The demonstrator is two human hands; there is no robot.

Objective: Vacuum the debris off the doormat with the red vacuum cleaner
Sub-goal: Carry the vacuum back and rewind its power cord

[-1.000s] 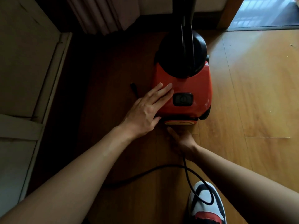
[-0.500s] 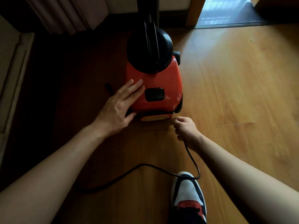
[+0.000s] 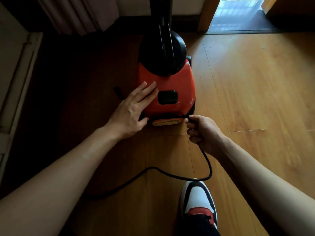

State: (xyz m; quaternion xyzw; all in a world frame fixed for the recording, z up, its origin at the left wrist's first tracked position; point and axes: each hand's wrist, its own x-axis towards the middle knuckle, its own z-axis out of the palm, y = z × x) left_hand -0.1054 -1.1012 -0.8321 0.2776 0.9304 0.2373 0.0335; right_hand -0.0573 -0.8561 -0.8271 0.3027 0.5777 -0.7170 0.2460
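Observation:
The red vacuum cleaner stands on the wooden floor in the middle of the head view, with a black dome and black handle on top. My left hand lies flat on its left rear side, fingers spread on the red shell. My right hand is closed around the black power cord right at the vacuum's rear right corner. The cord loops down past my shoe and off to the lower left. A dark doormat lies in the doorway at the top right.
My shoe stands on the floor just behind the cord loop. A curtain hangs at the top left above a dark floor area. A pale cabinet or door panel runs along the left edge. A small black object lies left of the vacuum.
My right hand has risen from the floor under the vacuum's rear and closed on the cord at the rear right corner. My left hand stays on the vacuum.

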